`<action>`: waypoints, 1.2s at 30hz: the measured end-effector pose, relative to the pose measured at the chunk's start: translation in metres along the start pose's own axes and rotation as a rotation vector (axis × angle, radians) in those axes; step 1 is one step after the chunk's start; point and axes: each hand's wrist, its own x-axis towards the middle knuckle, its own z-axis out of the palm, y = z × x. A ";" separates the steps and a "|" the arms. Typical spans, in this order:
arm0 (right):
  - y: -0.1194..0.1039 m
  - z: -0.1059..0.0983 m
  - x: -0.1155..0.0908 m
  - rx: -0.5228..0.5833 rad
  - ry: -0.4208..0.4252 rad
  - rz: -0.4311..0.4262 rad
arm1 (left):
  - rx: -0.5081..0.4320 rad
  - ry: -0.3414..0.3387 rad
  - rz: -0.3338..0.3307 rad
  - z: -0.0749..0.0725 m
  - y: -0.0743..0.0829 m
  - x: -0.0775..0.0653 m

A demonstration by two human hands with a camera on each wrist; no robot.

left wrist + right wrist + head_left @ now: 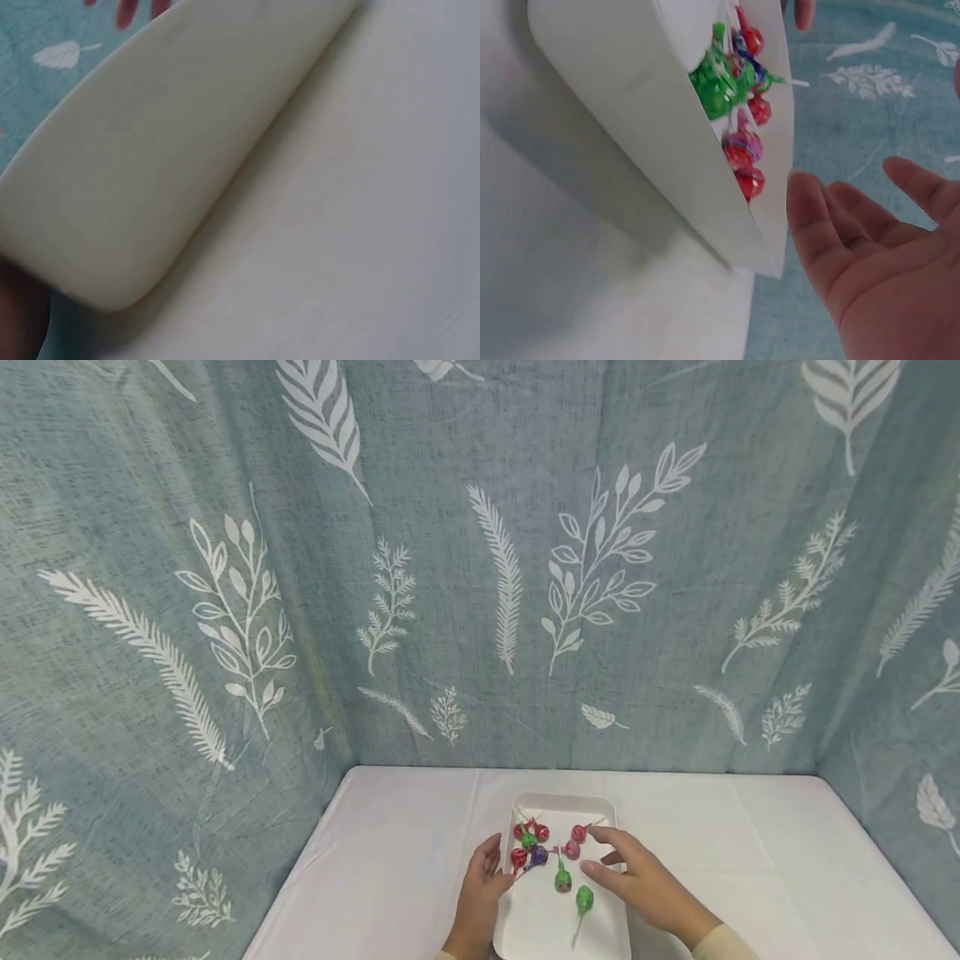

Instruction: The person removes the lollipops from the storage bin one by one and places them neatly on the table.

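A white rectangular tray [603, 943] on the table holds several wrapped lollipops. Red ones [519, 857] and a purple lollipop [538, 855] lie on its left side. Toward the right are a red lollipop [579, 833] and a pink lollipop [572, 849]; two green lollipops, one [563, 881] and another [584, 897], lie nearer the front. My left hand [477, 893] is beside the tray's left wall, its thumb at the rim and fingers loosely bent. Over the right rim, my right hand [648, 885] has thumb and index finger spread apart, the index tip close to the red lollipop.
A white cloth [735, 843] covers the table. Blue-green curtains [450, 610] with white leaf prints hang behind it and at both sides. The tray's outer wall [150, 150] fills much of the left wrist view.
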 end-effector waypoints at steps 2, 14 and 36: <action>0.001 0.002 0.002 0.011 -0.033 0.000 | -0.018 0.001 0.015 0.006 0.000 -0.003; 0.009 0.013 0.016 -0.153 -0.174 0.048 | -0.044 0.019 0.039 0.016 -0.009 -0.008; 0.014 0.036 0.017 -0.311 -0.135 -0.005 | 0.113 0.093 0.045 0.000 -0.017 -0.003</action>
